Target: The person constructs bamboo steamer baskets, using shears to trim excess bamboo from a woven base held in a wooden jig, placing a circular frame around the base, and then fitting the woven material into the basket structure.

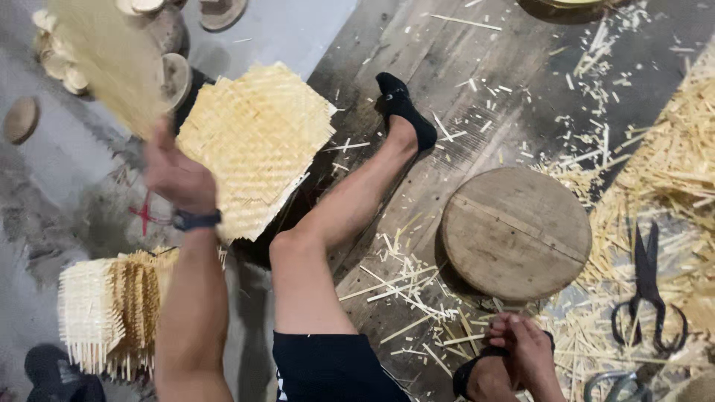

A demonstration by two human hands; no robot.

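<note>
My left hand (175,175) is raised at the upper left and grips the lower edge of a thin woven bamboo sheet (104,59), which is blurred. Just right of it a stack of square woven bamboo mats (257,141) lies on the floor. My right hand (525,346) is low at the bottom right, its fingers curled on the rim of the black sock (469,376) on my right foot. My left leg stretches across the wooden boards, and its foot wears a black sock (406,108).
A round wooden board (514,231) lies on the planks beside my right hand. Black scissors (646,290) rest on bamboo scraps at the right. A bundle of woven pieces (112,309) stands at the lower left. Round wooden discs (175,78) sit at the top left.
</note>
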